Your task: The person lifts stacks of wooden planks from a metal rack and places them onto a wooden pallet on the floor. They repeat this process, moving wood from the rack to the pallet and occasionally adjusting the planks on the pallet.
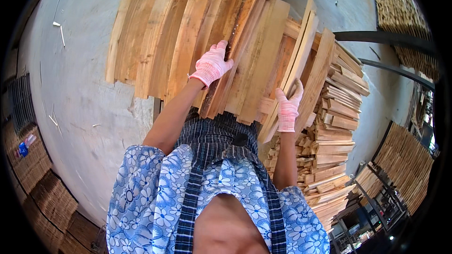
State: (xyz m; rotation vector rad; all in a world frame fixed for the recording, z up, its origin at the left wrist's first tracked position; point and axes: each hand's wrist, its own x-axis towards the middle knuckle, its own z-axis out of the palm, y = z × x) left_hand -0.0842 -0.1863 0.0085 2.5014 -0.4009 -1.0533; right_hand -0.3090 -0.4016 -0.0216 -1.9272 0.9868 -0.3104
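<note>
We look down on a broad row of pale boards (188, 37), laid side by side and overlapping, their ends uneven, filling the upper middle of the view. Both our hands are in knitted pink-and-white gloves

Left hand (212, 64): on the row, over the dark-edged board (238, 16), which slants among the paler ones and carries a rough brown strip with light specks. Fingers point away from us, thumb off to the right; we cannot tell whether this grip is clamped on the board or only rests there

Right hand (288, 107): at the near part of a narrow plank (301, 42), which lies aslant near the row's right end. Thumb and fingers stand apart, plank running up between them; we cannot tell if the grip bears on it. Just right, a wider plank (316, 77) lies at a similar slant

Beyond it, a long pile of short offcuts (340, 122) runs down the right side towards us. Grey floor (89, 66) at left, with a few thin splinters (61, 35). Far left, slatted stacks (52, 195) and a blue-and-clear bottle (23, 148). We wear a striped apron (214, 136) over a blue flowered shirt (160, 178)
</note>
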